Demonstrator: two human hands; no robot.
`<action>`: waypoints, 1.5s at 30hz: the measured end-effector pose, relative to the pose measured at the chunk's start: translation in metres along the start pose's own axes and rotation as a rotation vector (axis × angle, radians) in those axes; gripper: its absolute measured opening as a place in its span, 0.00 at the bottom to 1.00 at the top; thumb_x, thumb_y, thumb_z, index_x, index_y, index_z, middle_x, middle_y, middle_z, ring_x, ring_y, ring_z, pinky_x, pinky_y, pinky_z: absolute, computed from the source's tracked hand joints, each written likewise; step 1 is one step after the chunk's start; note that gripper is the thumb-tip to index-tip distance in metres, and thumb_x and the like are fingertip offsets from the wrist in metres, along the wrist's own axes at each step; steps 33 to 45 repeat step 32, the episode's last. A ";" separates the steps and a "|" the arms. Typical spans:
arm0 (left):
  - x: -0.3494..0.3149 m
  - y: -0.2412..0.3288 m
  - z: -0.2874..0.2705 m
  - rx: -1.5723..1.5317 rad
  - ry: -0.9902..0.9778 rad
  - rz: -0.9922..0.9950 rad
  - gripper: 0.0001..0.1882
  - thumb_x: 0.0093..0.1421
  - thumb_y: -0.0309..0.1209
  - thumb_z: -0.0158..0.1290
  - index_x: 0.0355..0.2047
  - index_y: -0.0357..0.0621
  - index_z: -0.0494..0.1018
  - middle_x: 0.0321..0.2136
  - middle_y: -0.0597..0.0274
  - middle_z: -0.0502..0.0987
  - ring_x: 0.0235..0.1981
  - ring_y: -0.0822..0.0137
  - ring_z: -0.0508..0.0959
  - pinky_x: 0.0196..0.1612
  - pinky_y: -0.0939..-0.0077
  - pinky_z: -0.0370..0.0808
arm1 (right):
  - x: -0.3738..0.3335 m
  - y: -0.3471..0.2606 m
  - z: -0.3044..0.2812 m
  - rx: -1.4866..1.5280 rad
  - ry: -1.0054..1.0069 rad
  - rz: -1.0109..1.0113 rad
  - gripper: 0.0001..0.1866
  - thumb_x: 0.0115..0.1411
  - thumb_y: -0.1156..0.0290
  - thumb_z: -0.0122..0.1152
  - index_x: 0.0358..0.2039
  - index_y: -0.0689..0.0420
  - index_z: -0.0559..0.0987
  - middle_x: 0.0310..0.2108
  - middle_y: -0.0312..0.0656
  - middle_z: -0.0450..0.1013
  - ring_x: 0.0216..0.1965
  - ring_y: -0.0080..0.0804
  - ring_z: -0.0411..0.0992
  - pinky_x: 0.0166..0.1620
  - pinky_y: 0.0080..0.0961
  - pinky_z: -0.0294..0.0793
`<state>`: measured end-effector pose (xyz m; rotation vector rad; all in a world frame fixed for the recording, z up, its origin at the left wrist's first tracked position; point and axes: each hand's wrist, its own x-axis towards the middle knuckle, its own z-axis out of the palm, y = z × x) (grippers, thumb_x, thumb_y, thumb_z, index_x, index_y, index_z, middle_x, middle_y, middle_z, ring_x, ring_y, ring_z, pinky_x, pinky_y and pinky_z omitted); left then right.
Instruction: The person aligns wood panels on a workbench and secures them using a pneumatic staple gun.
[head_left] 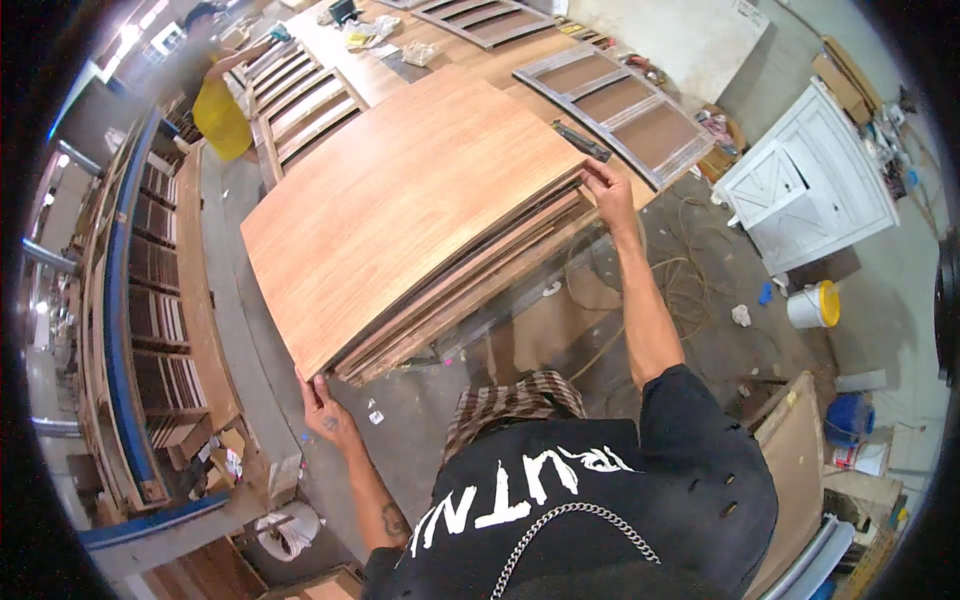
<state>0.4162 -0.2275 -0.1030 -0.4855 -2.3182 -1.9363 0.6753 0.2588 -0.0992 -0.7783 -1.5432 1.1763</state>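
A broad wooden panel (420, 190) with smooth reddish-brown grain lies over a stack of boards (480, 265) whose layered edges show along the near side. My left hand (328, 412) grips the panel at its near left corner, with the thumb at the edge. At the near right corner my right hand (610, 195) has its fingers closed round the edge, the thumb along the side. How far the panel is raised off the stack I cannot tell. Just beyond my right hand lies a dark tool (580, 140), partly hidden.
Slatted wooden frames (300, 100) and a panelled frame (620, 115) lie on the long bench. A person in yellow (220, 118) stands at the far left. Racks of boards (165, 300) line the left. At right are a white cabinet (810, 180), white bucket (812, 305) and coiled hose (690, 265).
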 end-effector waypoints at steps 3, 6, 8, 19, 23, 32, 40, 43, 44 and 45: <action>-0.005 0.023 0.011 0.160 0.047 0.039 0.22 0.66 0.29 0.50 0.58 0.34 0.65 0.48 0.54 0.76 0.42 0.71 0.74 0.48 0.81 0.69 | 0.001 0.011 -0.003 -0.029 0.022 0.073 0.15 0.57 0.75 0.61 0.45 0.64 0.79 0.38 0.39 0.78 0.38 0.23 0.74 0.42 0.18 0.72; 0.001 0.015 -0.004 0.250 -0.027 -0.023 0.21 0.66 0.28 0.49 0.58 0.36 0.65 0.46 0.52 0.77 0.38 0.71 0.76 0.43 0.80 0.73 | -0.004 0.015 -0.005 -0.082 0.085 0.018 0.14 0.58 0.74 0.61 0.44 0.64 0.79 0.37 0.39 0.78 0.37 0.22 0.75 0.42 0.18 0.73; 0.003 0.008 0.000 0.282 0.006 -0.006 0.20 0.65 0.27 0.50 0.57 0.36 0.67 0.41 0.52 0.79 0.35 0.72 0.77 0.40 0.79 0.74 | -0.008 0.014 -0.005 -0.149 0.122 0.070 0.14 0.58 0.74 0.61 0.45 0.64 0.79 0.37 0.40 0.78 0.38 0.23 0.75 0.44 0.19 0.73; 0.010 -0.015 0.001 0.346 0.046 0.082 0.21 0.64 0.34 0.53 0.52 0.31 0.71 0.37 0.51 0.81 0.30 0.70 0.76 0.35 0.77 0.74 | -0.081 0.008 0.003 -0.276 0.276 0.145 0.21 0.62 0.73 0.55 0.55 0.64 0.70 0.47 0.47 0.76 0.49 0.30 0.74 0.50 0.24 0.72; 0.014 -0.021 -0.004 0.393 0.132 0.138 0.22 0.63 0.36 0.53 0.51 0.30 0.72 0.39 0.48 0.80 0.35 0.64 0.78 0.41 0.74 0.75 | -0.242 0.058 -0.052 -0.576 0.095 0.213 0.22 0.57 0.66 0.54 0.53 0.54 0.74 0.45 0.49 0.76 0.47 0.45 0.74 0.49 0.34 0.72; -0.061 -0.052 0.037 0.946 0.030 0.237 0.23 0.66 0.33 0.48 0.58 0.33 0.65 0.55 0.51 0.71 0.58 0.61 0.68 0.59 0.73 0.65 | -0.788 0.101 -0.303 -1.156 -0.716 1.245 0.13 0.54 0.65 0.53 0.28 0.55 0.84 0.34 0.48 0.78 0.36 0.41 0.77 0.37 0.38 0.76; -0.061 -0.052 0.037 0.946 0.030 0.237 0.23 0.66 0.33 0.48 0.58 0.33 0.65 0.55 0.51 0.71 0.58 0.61 0.68 0.59 0.73 0.65 | -0.788 0.101 -0.303 -1.156 -0.716 1.245 0.13 0.54 0.65 0.53 0.28 0.55 0.84 0.34 0.48 0.78 0.36 0.41 0.77 0.37 0.38 0.76; -0.061 -0.052 0.037 0.946 0.030 0.237 0.23 0.66 0.33 0.48 0.58 0.33 0.65 0.55 0.51 0.71 0.58 0.61 0.68 0.59 0.73 0.65 | -0.788 0.101 -0.303 -1.156 -0.716 1.245 0.13 0.54 0.65 0.53 0.28 0.55 0.84 0.34 0.48 0.78 0.36 0.41 0.77 0.37 0.38 0.76; -0.061 -0.052 0.037 0.946 0.030 0.237 0.23 0.66 0.33 0.48 0.58 0.33 0.65 0.55 0.51 0.71 0.58 0.61 0.68 0.59 0.73 0.65 | -0.788 0.101 -0.303 -1.156 -0.716 1.245 0.13 0.54 0.65 0.53 0.28 0.55 0.84 0.34 0.48 0.78 0.36 0.41 0.77 0.37 0.38 0.76; -0.061 -0.052 0.037 0.946 0.030 0.237 0.23 0.66 0.33 0.48 0.58 0.33 0.65 0.55 0.51 0.71 0.58 0.61 0.68 0.59 0.73 0.65 | -0.788 0.101 -0.303 -1.156 -0.716 1.245 0.13 0.54 0.65 0.53 0.28 0.55 0.84 0.34 0.48 0.78 0.36 0.41 0.77 0.37 0.38 0.76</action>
